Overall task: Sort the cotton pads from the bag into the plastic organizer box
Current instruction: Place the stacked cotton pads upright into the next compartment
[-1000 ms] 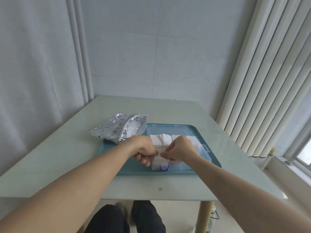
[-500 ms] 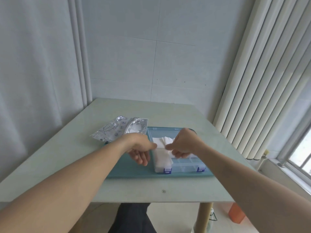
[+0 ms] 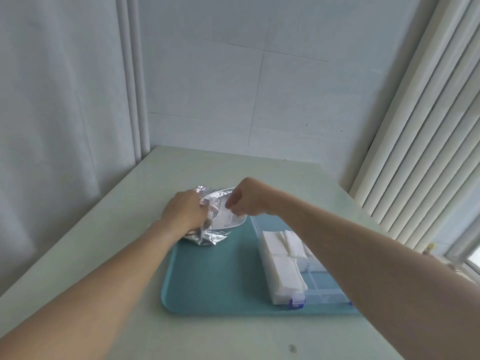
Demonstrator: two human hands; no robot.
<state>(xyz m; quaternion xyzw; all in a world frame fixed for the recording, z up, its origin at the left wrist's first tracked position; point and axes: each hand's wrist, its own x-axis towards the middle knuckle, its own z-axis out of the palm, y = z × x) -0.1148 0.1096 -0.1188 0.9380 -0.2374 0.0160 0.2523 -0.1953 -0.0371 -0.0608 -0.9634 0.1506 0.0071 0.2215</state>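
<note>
Pale table (image 3: pixel 78 255) under teal tray (image 3: pixel 207 281)

A tray (image 3: pixel 207 281) is set on the table (image 3: pixel 78 255), toward its near right part. The bag (image 3: pixel 210 229) lies at the tray's far left corner, about 11 o'clock from the tray's middle, partly over the tray's edge. The organizer box (image 3: pixel 319 292) is placed on the tray's right side, at about 3 o'clock from the tray's middle. Cotton pads (image 3: pixel 283 268) are stacked in the box's left compartments. The bag is flanked by the left hand (image 3: pixel 181 211) at 9 o'clock and the right hand (image 3: pixel 246 198) at 1 o'clock, at its mouth. Blinds (image 3: pixel 415 152) are found to the table's right, at 3 o'clock.
</note>
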